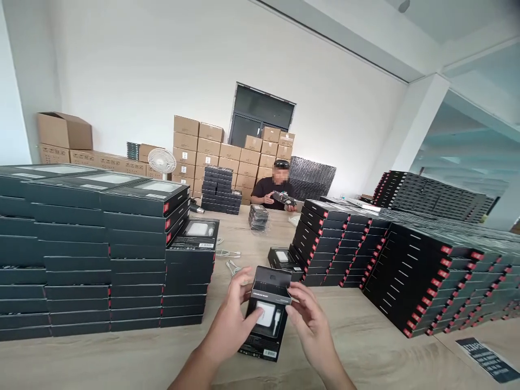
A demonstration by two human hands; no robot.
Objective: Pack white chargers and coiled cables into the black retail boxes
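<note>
A small black box (pixel 266 344) with a clear window is between my two hands over the table, its top flap (pixel 273 277) raised. Through the window show a white square charger (pixel 266 314) and a white cable end (pixel 277 323). My left hand (pixel 231 319) grips the box's left side, thumb across the front by the charger. At the upper right edge, my right hand (pixel 309 319) touches the box near the flap with curved, parted fingers. Loose white cables (pixel 232 266) lie on the table beyond my left hand.
Tall stacks of black boxes stand at left (pixel 134 260) and right (pixel 325 238) on the wooden table (pixel 349 325). One box (pixel 284 259) lies by the right stack. Across the table a person (pixel 274 189) holds a box. A fan (pixel 161 161) and cartons (pixel 209 146) are behind.
</note>
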